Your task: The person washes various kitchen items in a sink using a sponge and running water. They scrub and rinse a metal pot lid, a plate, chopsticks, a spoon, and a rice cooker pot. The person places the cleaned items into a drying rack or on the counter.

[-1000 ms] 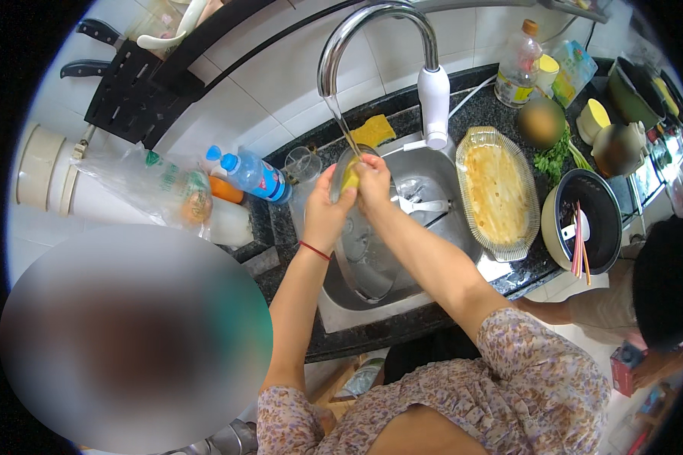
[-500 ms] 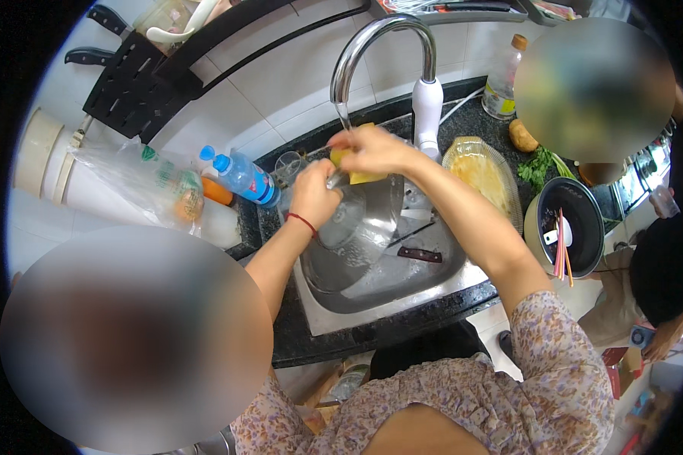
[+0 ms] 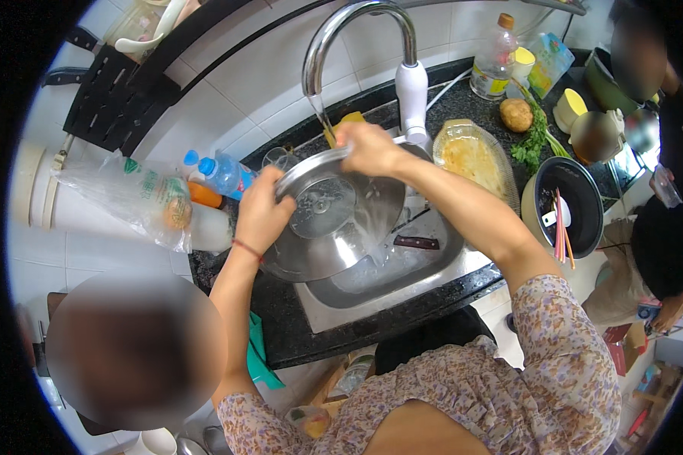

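A large round stainless steel basin (image 3: 334,250) is tilted over the sink (image 3: 341,296), its inside facing me. My left hand (image 3: 265,212) is closed on its left rim, thumb over the inner side. The far rim is gripped by my right hand (image 3: 372,152), under the tap (image 3: 315,53). Beyond those fingers shows a yellow sponge or cloth (image 3: 350,118); how it is held is hidden. From the spout a stream of water runs down by my right hand. Water spills across the basin's inner wall toward the sink. A dark-handled knife (image 3: 416,243) lies in the sink.
Right of the tap stand an oval glass dish (image 3: 470,155), a potato (image 3: 517,115), green herbs (image 3: 535,144) and a pot (image 3: 561,205) with chopsticks. Blue-capped bottles (image 3: 228,176) and a plastic bag (image 3: 140,193) are at left. A person (image 3: 660,220) stands at far right.
My left hand has shifted left and now holds the basin's rim. The basin has been raised and tilted, with water running inside it. The view has shifted slightly.
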`<action>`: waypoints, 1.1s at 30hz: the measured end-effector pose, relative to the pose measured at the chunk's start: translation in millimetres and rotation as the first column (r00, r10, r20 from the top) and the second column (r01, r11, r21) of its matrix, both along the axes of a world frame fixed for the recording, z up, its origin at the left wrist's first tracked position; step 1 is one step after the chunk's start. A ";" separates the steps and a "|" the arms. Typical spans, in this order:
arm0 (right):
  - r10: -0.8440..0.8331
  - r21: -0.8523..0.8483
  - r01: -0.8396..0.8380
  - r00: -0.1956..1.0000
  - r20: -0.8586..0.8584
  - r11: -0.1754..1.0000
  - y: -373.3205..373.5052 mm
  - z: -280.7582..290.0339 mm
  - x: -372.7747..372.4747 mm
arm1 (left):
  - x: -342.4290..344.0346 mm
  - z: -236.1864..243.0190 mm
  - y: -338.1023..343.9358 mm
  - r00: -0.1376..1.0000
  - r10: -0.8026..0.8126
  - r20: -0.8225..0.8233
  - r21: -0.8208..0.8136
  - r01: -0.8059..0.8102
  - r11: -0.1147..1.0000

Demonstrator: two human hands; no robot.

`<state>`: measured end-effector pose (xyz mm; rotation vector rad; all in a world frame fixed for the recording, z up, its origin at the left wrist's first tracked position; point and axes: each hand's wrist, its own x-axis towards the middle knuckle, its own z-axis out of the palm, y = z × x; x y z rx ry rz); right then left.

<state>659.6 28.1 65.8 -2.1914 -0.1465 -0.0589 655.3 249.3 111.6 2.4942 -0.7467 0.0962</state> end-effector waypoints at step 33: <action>-0.234 0.106 0.231 0.972 0.013 0.967 -34.5 4.9 -49.4 | 62.6 6.1 -95.0 0.909 -0.289 -0.302 0.309 0.380 0.872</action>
